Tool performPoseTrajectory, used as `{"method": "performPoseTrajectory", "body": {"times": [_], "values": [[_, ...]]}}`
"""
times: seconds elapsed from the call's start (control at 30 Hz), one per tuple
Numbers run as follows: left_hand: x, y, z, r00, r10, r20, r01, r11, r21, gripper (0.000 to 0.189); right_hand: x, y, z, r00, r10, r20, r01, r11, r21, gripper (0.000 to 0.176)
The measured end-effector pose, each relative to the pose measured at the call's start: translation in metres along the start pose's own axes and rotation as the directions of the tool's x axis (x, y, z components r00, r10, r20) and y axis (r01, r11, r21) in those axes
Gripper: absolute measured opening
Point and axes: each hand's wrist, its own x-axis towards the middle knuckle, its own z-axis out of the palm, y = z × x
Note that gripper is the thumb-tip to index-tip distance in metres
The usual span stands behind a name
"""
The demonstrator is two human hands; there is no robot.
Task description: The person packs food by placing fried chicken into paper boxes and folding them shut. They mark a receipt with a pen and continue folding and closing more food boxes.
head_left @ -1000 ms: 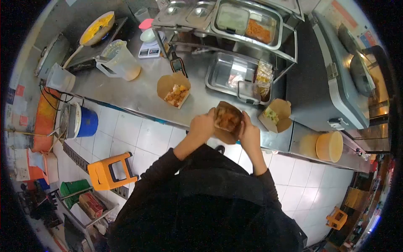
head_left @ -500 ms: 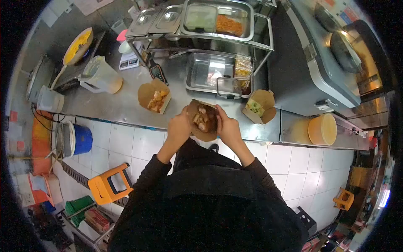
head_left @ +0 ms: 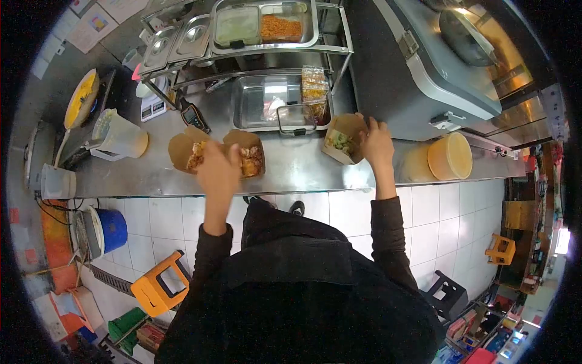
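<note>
Two brown paper takeout boxes stand side by side at the counter's left-centre: one box (head_left: 180,153) with saucy food and another box (head_left: 257,136) with brown, glazed-looking pieces. My left hand (head_left: 219,176), slightly blurred, is in front of and partly over them, thumb apart from the fingers and nothing visible in its grasp. It hides part of both boxes. Farther right, a third takeout box (head_left: 332,151) contains chopped pale-green food (head_left: 341,142). My right hand (head_left: 377,147) has its fingers around the right side of that box, at the raised flap.
Behind the boxes, a steel tray (head_left: 250,106) holds wrapped food and a clear lidded container. A rack (head_left: 254,56) stands above it. A plastic jug (head_left: 121,136), scale (head_left: 153,108) and handheld meter (head_left: 194,116) are left; a yellowish tub (head_left: 450,156) and grey insulated box (head_left: 388,79) are right.
The box with brown pieces, held in both hands before, now stands beside the left box. My left hand moved left; my right hand moved right to the box of greens. The view shifted.
</note>
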Motion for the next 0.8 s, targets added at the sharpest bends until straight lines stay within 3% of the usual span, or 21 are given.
{"method": "performPoseTrajectory", "body": {"times": [0.03, 0.07, 0.1, 0.13, 0.17, 0.23, 0.33, 0.4, 0.47, 0.5, 0.53, 0.57, 0.63, 0.73, 0.77, 0.8], "values": [[-0.006, 0.021, -0.008, 0.997, 0.071, -0.008, -0.071, 0.99, -0.12, 0.041, -0.002, 0.007, 0.009, 0.995, 0.03, 0.098, -0.031, 0.999, 0.016, 0.04], [-0.015, 0.037, -0.003, 0.984, 0.152, 0.095, -0.124, 0.959, -0.254, 0.041, -0.005, 0.013, 0.015, 0.979, 0.057, 0.195, -0.064, 0.998, 0.026, 0.042], [-0.024, 0.052, 0.005, 0.952, 0.243, 0.185, -0.156, 0.908, -0.389, 0.042, -0.016, 0.013, 0.018, 0.994, 0.045, 0.101, -0.044, 0.999, -0.018, 0.045], [-0.033, 0.064, 0.022, 0.863, 0.335, 0.379, -0.053, 0.805, -0.591, 0.048, -0.023, 0.013, 0.015, 0.978, 0.092, 0.189, -0.092, 0.996, -0.009, 0.044], [-0.041, 0.075, 0.044, 0.751, 0.376, 0.543, 0.087, 0.759, -0.646, 0.063, -0.03, 0.013, 0.013, 0.949, 0.14, 0.282, -0.145, 0.989, -0.003, 0.043], [-0.059, 0.09, 0.103, 0.85, 0.4, 0.343, -0.176, 0.829, -0.531, 0.074, -0.039, 0.014, 0.016, 0.907, 0.197, 0.372, -0.224, 0.974, 0.032, 0.04], [-0.031, 0.106, 0.133, 0.843, 0.412, 0.347, -0.216, 0.849, -0.483, 0.071, -0.046, 0.018, 0.025, 0.906, 0.211, 0.367, -0.262, 0.96, 0.094, 0.036], [0.003, 0.111, 0.138, 0.673, 0.458, 0.58, -0.282, 0.884, -0.372, 0.067, -0.042, 0.018, 0.024, 0.915, 0.178, 0.362, -0.228, 0.969, 0.1, 0.035], [0.006, 0.112, 0.137, 0.607, 0.482, 0.632, -0.372, 0.875, -0.31, 0.065, -0.047, 0.018, 0.024, 0.961, 0.127, 0.244, -0.166, 0.975, 0.147, 0.032], [0.0, 0.113, 0.135, 0.637, 0.515, 0.574, -0.421, 0.856, -0.3, 0.065, -0.052, 0.016, 0.021, 0.976, 0.106, 0.192, -0.137, 0.978, 0.157, 0.032], [-0.006, 0.116, 0.129, 0.661, 0.519, 0.542, -0.437, 0.854, -0.284, 0.064, -0.055, 0.007, 0.011, 0.987, 0.082, 0.138, -0.105, 0.981, 0.164, 0.031], [-0.012, 0.119, 0.122, 0.684, 0.522, 0.51, -0.451, 0.852, -0.267, 0.064, -0.06, -0.006, -0.002, 0.984, 0.159, 0.082, -0.172, 0.966, 0.195, 0.027], [-0.031, 0.128, 0.098, 0.714, 0.463, 0.525, -0.41, 0.884, -0.223, 0.061, -0.061, -0.001, 0.004, 0.983, 0.136, 0.124, -0.156, 0.974, 0.163, 0.023], [-0.028, 0.128, 0.11, 0.646, 0.482, 0.592, -0.391, 0.875, -0.285, 0.066, -0.082, 0.002, -0.001, 0.975, 0.155, 0.161, -0.177, 0.976, 0.13, 0.02], [-0.031, 0.131, 0.108, 0.69, 0.476, 0.546, -0.36, 0.879, -0.312, 0.068, -0.074, -0.002, -0.005, 0.978, 0.151, 0.142, -0.17, 0.977, 0.131, 0.019], [-0.027, 0.131, 0.11, 0.673, 0.503, 0.542, -0.381, 0.864, -0.329, 0.068, -0.076, -0.005, -0.005, 0.978, 0.154, 0.144, -0.174, 0.975, 0.135, 0.019]]}}
